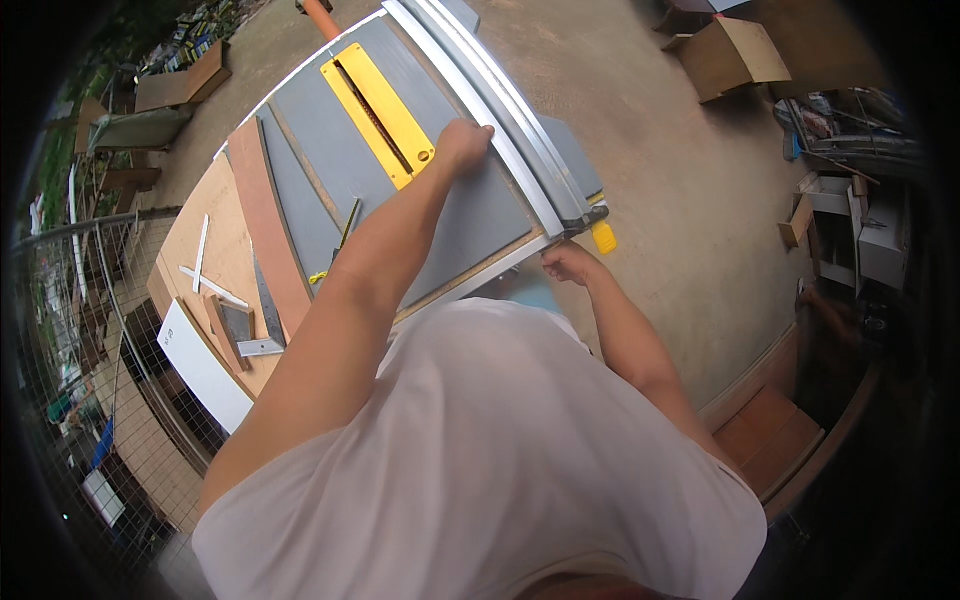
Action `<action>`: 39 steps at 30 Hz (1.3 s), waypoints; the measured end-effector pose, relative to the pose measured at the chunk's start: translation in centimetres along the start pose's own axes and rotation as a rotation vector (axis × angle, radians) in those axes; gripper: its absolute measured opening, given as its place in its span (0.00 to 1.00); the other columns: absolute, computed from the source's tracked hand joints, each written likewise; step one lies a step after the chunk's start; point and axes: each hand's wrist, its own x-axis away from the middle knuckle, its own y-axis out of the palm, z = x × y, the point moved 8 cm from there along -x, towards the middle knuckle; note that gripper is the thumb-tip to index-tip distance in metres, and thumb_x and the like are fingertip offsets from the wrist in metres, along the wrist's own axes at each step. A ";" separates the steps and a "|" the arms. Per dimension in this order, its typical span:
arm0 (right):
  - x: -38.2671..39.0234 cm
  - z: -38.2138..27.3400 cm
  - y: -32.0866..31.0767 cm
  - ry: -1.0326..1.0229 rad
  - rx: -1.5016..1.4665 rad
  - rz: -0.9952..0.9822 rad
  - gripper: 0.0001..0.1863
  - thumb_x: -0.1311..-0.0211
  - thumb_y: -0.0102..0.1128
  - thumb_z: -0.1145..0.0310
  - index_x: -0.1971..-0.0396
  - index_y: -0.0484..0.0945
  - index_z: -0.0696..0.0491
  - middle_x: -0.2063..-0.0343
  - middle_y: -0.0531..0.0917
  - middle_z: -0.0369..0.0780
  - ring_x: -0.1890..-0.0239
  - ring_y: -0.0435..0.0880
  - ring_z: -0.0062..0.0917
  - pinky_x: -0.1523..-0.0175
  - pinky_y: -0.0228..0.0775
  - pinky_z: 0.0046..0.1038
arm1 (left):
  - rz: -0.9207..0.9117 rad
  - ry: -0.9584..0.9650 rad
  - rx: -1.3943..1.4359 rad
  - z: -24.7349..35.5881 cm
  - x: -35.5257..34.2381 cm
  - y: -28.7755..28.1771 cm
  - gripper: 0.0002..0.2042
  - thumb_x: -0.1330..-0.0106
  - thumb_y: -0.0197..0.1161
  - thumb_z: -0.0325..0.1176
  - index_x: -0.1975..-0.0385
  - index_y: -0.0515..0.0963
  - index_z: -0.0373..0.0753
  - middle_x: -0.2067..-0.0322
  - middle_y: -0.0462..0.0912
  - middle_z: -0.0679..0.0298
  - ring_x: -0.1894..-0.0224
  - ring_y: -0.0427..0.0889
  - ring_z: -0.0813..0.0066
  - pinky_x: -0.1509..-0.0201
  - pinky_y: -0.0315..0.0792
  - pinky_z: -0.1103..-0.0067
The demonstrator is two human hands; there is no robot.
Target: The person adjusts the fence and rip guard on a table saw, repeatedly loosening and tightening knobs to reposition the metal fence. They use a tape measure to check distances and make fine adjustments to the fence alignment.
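A table saw with a grey top (440,240) stands in front of me, a yellow insert plate (372,100) around its dark blade slot. My left hand (465,146) lies on the top beside this plate, fingers curled against the edge of a long silver rip fence (515,165). Whatever lies under those fingers is hidden. Below the saw's front right corner is my right hand (570,264), closed, close under the fence's black end clamp (583,220). What it holds, if anything, cannot be made out. A yellow tab (604,238) sticks out beside the clamp.
Left of the grey top lie a reddish-brown board (268,220), a try square (266,315), white strips (202,250) and a small wooden frame (228,330) on a plywood panel (190,235). Cardboard boxes (735,60) stand far right; a wire fence (110,300) runs left.
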 end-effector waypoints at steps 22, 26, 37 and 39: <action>0.4 -0.5 -0.4 0.012 0.020 0.078 0.06 0.55 0.60 0.69 0.82 0.71 0.49 0.86 0.71 0.32 0.85 0.68 0.16 0.81 0.57 0.19 | 0.012 0.045 -0.290 3.2 3.6 -1.4 0.18 0.38 0.62 0.42 0.60 0.79 0.32 0.64 0.82 0.44 0.57 0.81 0.49 0.53 0.73 0.63; 1.2 -1.2 0.1 -0.003 0.016 0.105 0.06 0.56 0.60 0.68 0.84 0.71 0.48 0.87 0.70 0.32 0.85 0.68 0.16 0.82 0.55 0.19 | 0.255 0.167 -0.205 5.8 6.5 -2.9 0.21 0.42 0.65 0.41 0.52 0.74 0.37 0.51 0.76 0.44 0.46 0.74 0.47 0.49 0.71 0.64; 1.2 -1.2 -0.7 -0.025 0.141 0.235 0.07 0.56 0.62 0.67 0.83 0.73 0.49 0.85 0.74 0.34 0.84 0.71 0.20 0.80 0.59 0.22 | 0.002 0.865 -0.931 14.0 8.9 5.9 0.09 0.34 0.50 0.36 0.61 0.78 0.48 0.55 0.78 0.62 0.41 0.69 0.58 0.33 0.47 0.45; 0.3 -1.7 -1.4 -0.141 0.407 0.338 0.07 0.55 0.61 0.65 0.79 0.75 0.52 0.82 0.78 0.38 0.79 0.77 0.27 0.76 0.65 0.27 | -0.044 0.863 -0.994 14.0 8.6 6.2 0.09 0.36 0.51 0.36 0.64 0.79 0.48 0.61 0.80 0.64 0.48 0.74 0.62 0.34 0.50 0.48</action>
